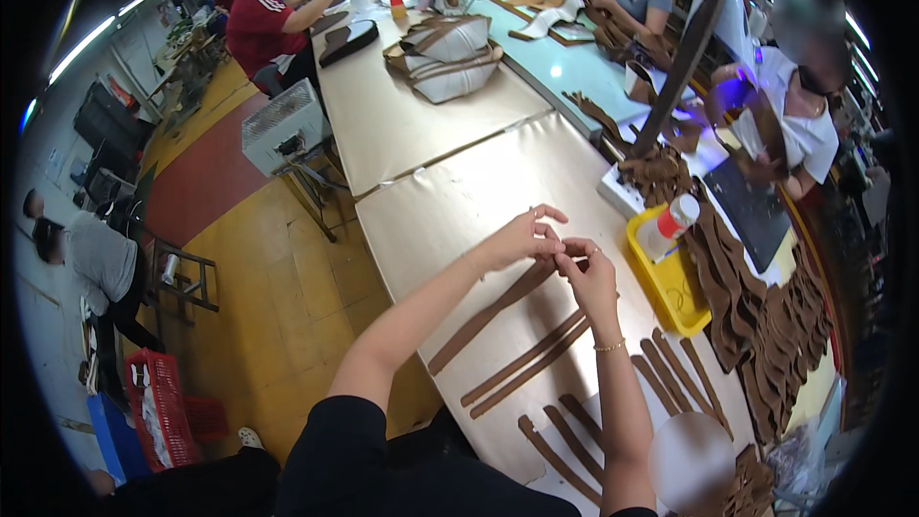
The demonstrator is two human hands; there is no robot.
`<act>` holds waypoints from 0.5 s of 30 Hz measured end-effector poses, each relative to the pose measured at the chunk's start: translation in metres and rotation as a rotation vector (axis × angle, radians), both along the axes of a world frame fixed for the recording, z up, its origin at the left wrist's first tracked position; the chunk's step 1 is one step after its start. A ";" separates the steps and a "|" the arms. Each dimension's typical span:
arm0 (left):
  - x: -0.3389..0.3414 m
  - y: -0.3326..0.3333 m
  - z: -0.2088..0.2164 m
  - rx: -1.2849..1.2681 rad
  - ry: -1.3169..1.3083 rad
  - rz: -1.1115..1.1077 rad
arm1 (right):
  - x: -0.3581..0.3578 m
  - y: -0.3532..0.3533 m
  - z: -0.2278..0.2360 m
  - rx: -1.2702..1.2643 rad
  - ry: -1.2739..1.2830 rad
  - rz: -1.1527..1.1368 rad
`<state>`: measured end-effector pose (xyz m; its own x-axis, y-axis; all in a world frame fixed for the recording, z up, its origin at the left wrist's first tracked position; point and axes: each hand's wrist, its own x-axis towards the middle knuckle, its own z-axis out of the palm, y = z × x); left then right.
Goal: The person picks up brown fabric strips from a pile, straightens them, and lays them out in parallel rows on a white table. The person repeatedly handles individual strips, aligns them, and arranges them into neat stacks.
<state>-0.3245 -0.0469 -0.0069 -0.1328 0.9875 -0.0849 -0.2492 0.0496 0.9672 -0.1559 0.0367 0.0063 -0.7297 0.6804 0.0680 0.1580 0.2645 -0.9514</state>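
Observation:
My left hand and my right hand meet above the table, fingertips pinched close together. A long, flat brown strip, which looks like leather, slants up from the table's near left edge to my fingertips, and both hands pinch its far end. The fingers cover that end. Beside it lie two narrower brown strips, side by side under my right wrist. More brown strips lie in rows on both sides of my right forearm.
Right of my hands sits a yellow tray holding a white bottle with a red label. Wavy brown pieces are piled beyond it. A brown-and-white stack lies up the table. Co-workers sit across and farther along.

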 end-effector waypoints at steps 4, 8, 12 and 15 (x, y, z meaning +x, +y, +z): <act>0.012 -0.022 -0.017 -0.020 -0.260 0.064 | -0.003 -0.002 0.008 -0.010 -0.013 0.017; 0.030 -0.064 0.004 -0.197 -0.079 -0.017 | -0.001 0.012 0.013 -0.071 0.020 0.011; 0.039 -0.124 0.010 -0.391 0.002 0.004 | -0.005 0.031 0.002 -0.101 0.081 0.003; 0.050 -0.176 -0.002 -0.453 -0.063 0.065 | -0.009 0.037 -0.008 -0.150 0.076 0.030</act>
